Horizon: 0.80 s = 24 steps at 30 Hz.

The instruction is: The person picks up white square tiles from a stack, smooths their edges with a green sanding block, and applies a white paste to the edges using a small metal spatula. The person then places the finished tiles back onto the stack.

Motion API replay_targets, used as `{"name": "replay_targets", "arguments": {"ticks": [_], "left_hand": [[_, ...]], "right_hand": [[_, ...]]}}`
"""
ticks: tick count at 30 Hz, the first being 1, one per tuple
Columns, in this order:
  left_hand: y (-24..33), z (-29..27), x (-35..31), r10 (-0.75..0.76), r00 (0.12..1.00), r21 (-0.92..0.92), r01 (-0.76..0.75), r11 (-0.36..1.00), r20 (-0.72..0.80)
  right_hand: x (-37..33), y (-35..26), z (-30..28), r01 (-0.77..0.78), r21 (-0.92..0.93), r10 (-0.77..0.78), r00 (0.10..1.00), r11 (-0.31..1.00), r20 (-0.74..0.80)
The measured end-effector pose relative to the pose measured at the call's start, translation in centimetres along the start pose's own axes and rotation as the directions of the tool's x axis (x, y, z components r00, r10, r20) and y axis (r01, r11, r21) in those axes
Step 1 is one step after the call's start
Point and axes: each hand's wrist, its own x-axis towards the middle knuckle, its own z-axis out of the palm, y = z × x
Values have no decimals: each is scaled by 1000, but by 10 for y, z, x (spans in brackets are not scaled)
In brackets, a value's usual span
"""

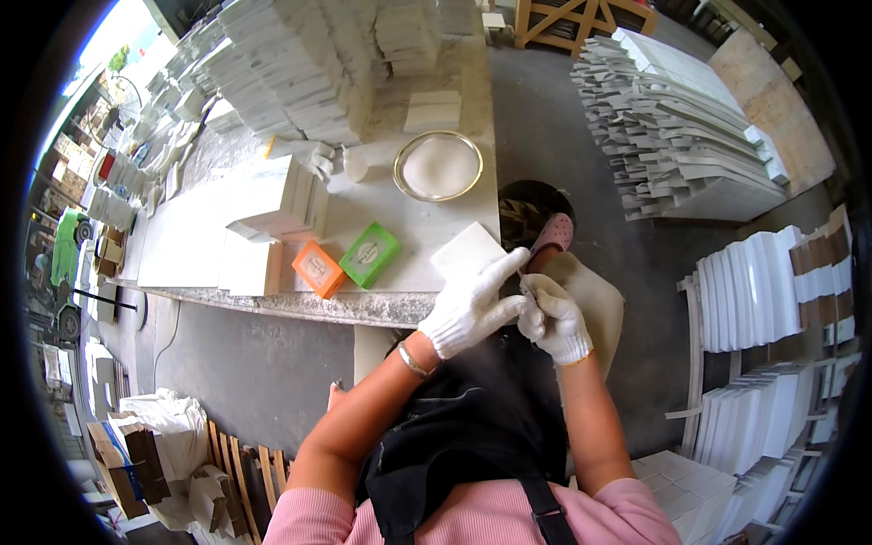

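Note:
My left hand (468,307), in a white knitted glove, is in front of my body at the table's near right corner. Its forefinger and thumb are stretched apart. My right hand (558,320), gloved the same way, meets it with curled fingers pinched together. What they pinch, a small greyish bit between the hands, is too small to make out. Just beyond the left hand a square white tile (465,252) lies at the table edge, partly covered by the glove. An orange box (318,270) and a green box (371,255) stand to its left.
On the stone-topped table (381,304) are a metal bowl of white powder (438,166), a tile block (282,195) and tall tile stacks (291,68). Below its right edge stands a dark bucket (531,204). Stacked slabs (681,136) and racked white pieces (749,291) line the right.

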Motion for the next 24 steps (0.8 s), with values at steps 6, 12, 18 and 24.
{"name": "replay_targets", "arguments": {"ticks": [6, 12, 18, 24], "left_hand": [[23, 8, 12, -268, 963, -214, 259, 942, -11], [15, 6, 8, -314, 949, -330, 297, 896, 3], [13, 3, 7, -81, 994, -60, 77, 995, -77], [0, -24, -13, -74, 996, 200, 83, 976, -50]], "right_hand": [[-3, 2, -1, 152, -57, -157, 984, 987, -85], [-2, -5, -3, 180, 29, -177, 981, 983, -78], [-1, -5, -9, 213, 49, -211, 976, 976, -46], [0, -4, -6, 290, 39, -282, 948, 956, -151]]}}
